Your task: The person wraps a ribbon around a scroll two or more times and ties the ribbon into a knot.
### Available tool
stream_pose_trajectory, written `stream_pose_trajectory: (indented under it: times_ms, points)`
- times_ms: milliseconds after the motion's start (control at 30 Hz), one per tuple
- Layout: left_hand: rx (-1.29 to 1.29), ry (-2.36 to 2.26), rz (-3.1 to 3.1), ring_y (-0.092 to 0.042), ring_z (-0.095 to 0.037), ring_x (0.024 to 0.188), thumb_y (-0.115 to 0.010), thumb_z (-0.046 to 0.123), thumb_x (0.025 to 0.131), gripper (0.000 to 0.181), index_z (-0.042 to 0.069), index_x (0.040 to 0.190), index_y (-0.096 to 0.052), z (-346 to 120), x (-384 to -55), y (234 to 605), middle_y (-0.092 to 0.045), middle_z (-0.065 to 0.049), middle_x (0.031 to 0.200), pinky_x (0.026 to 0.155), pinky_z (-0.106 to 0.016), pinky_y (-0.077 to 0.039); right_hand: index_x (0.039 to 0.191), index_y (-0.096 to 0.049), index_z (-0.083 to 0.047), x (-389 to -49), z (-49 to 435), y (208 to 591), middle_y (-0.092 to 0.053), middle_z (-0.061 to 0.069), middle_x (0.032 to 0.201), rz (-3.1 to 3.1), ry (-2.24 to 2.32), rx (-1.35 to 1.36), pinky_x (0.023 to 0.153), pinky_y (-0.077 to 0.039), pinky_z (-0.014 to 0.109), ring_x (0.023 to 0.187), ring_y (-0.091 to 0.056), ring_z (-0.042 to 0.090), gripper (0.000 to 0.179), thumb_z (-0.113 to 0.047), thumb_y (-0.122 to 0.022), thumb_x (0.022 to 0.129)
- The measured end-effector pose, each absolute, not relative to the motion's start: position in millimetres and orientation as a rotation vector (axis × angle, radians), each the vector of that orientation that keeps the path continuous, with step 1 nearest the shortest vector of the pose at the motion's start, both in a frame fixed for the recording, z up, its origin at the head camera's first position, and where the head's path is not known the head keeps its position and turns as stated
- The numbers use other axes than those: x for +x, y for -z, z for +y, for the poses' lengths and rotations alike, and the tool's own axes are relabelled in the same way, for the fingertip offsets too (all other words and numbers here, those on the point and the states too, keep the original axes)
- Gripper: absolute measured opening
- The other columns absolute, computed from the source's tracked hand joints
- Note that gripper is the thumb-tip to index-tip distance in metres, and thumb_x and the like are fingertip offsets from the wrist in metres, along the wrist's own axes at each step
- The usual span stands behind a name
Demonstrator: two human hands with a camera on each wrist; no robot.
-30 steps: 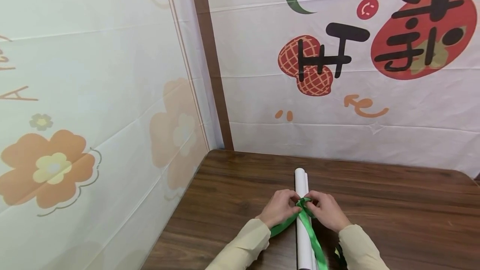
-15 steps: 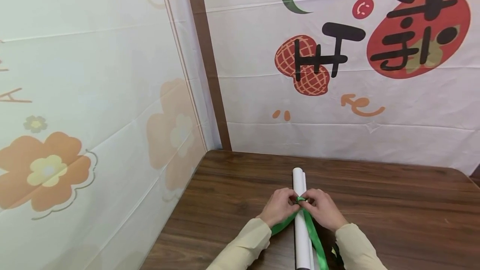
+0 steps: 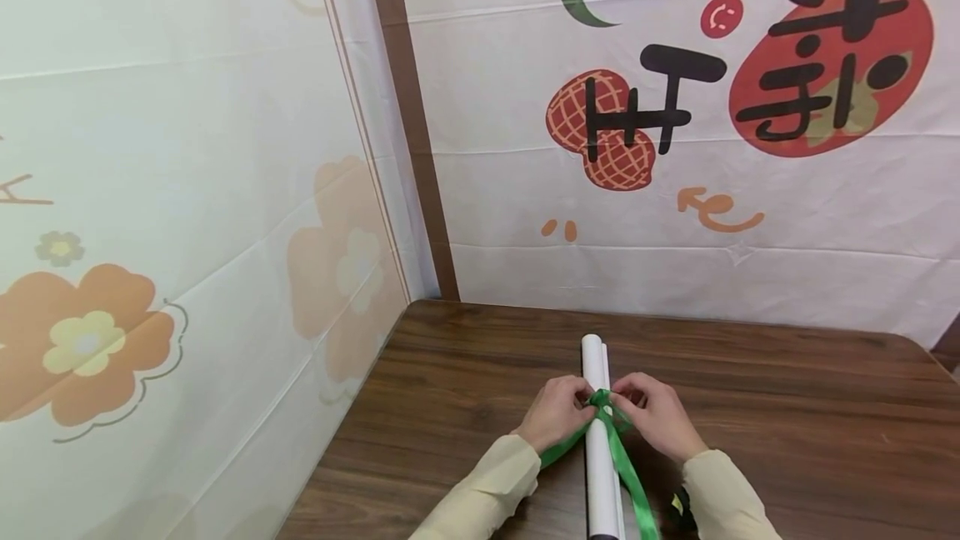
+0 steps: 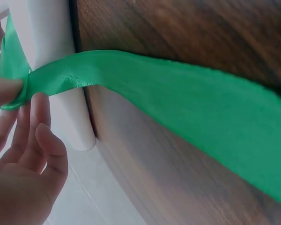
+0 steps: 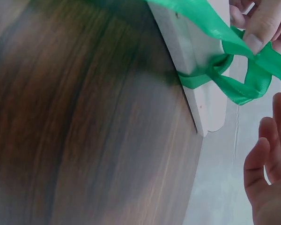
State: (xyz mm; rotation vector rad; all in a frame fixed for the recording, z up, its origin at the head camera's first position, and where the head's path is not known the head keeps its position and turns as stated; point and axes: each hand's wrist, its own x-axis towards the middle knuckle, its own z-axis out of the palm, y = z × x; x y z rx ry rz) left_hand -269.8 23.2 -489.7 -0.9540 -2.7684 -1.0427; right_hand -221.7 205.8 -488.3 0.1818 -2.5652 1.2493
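Note:
A rolled white sheet of paper lies lengthwise on the wooden table. Green ribbon circles its upper part, with crossed strands and one long tail trailing toward the near side. My left hand pinches the ribbon at the crossing, just left of the roll. From the other side my right hand pinches a strand between thumb and curled fingers. Another tail of ribbon runs away broad and flat in the left wrist view. A loose loop of ribbon stands off the roll in the right wrist view.
The dark wooden table has rounded far corners. A small dark object with a yellow patch sits partly hidden beside the right sleeve. Printed cloth panels hang behind and to the left of the table.
The right hand has drawn slightly away from the left, and more of the ribbon crossing shows between them. The left hand keeps its place by the roll. The head view has shifted a little.

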Motion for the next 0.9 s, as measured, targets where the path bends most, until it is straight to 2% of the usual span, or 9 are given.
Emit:
stream_pose_trajectory:
  times_ms: [133,400,733,900]
  points:
    - [-0.958,0.987,-2.757,-0.052,0.003,0.071,-0.073,0.017,0.085,0.010,0.020,0.095,-0.070,23.6,-270.5,489.8,-0.063,0.010,0.084,0.062,-0.014,-0.043,0.088,-0.067,-0.017,-221.8,205.3,488.0,-0.061,-0.006,0.077,-2.551,-1.242,0.220,0.055,-0.043,0.022,0.063,-0.050,0.005,0.004,-0.019,-0.071,0.088]
    - [-0.994,0.965,-2.741,-0.044,0.001,0.066,-0.072,0.018,0.086,0.004,0.015,0.089,-0.072,24.7,-269.1,487.2,-0.060,0.000,0.085,0.058,-0.013,-0.038,0.085,-0.066,-0.018,-221.8,199.6,482.9,-0.058,-0.010,0.077,-2.467,-1.153,0.366,0.057,-0.044,0.022,0.065,-0.049,0.001,0.006,-0.015,-0.070,0.088]
    - [-0.871,1.068,-2.806,-0.049,0.001,0.069,-0.073,0.019,0.085,0.004,0.016,0.082,-0.072,24.8,-273.2,494.3,-0.058,0.008,0.080,0.060,-0.015,-0.042,0.078,-0.061,-0.020,-216.6,204.2,484.7,-0.055,-0.007,0.074,-2.593,-1.164,0.255,0.057,-0.042,0.021,0.063,-0.048,0.004,0.016,-0.013,-0.074,0.084]
    - [-0.859,1.117,-2.812,-0.050,0.001,0.069,-0.073,0.019,0.084,0.004,0.016,0.082,-0.071,23.5,-272.5,492.6,-0.058,0.008,0.081,0.060,-0.015,-0.042,0.079,-0.065,-0.022,-213.7,204.3,486.4,-0.056,-0.007,0.081,-2.684,-1.045,0.221,0.065,-0.044,0.024,0.074,-0.051,0.008,0.011,-0.019,-0.075,0.083]
